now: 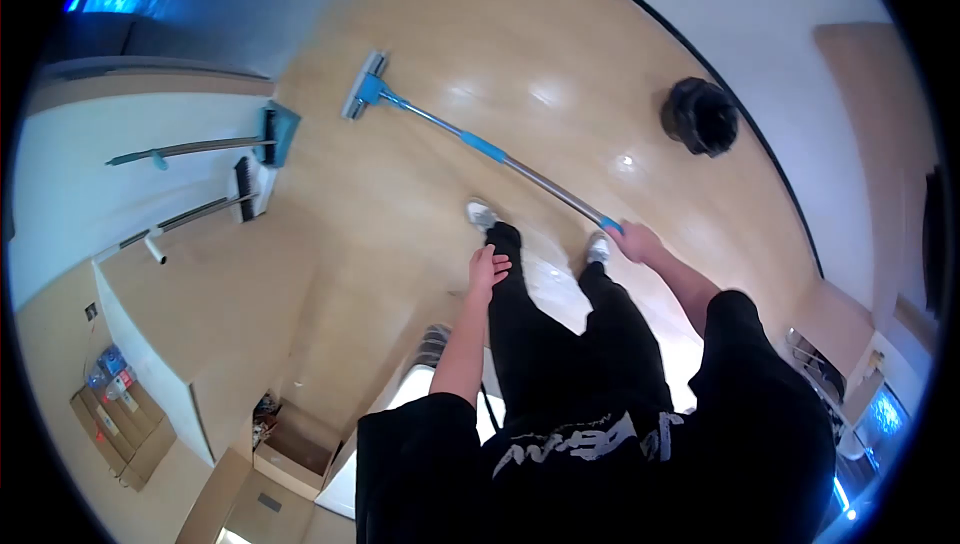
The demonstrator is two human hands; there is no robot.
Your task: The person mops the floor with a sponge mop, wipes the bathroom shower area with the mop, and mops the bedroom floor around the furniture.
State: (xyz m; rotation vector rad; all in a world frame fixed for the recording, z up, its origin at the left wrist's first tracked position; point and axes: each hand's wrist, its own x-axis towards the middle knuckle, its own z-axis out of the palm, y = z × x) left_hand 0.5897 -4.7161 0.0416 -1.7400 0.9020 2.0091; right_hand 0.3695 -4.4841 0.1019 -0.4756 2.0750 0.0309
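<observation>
A sponge mop [540, 181] with a silver pole and blue fittings reaches diagonally across the floor. Its blue and grey head [366, 89] rests on the floor at the upper left of centre. My right hand [634, 242] is wrapped round the blue grip at the near end of the pole. In front of my left trouser leg hangs my left hand [488, 269], its fingers partly spread and nothing in them. It is well apart from the mop. Below, my shoes stand on the floor, one of them near my right hand.
A black bin with a liner [700, 117] stands by the right wall. At the left wall are a teal dustpan [283, 134] and a broom [243, 187]. An open cardboard box [295, 444] lies lower left, with bottles [110, 374] on cardboard farther left.
</observation>
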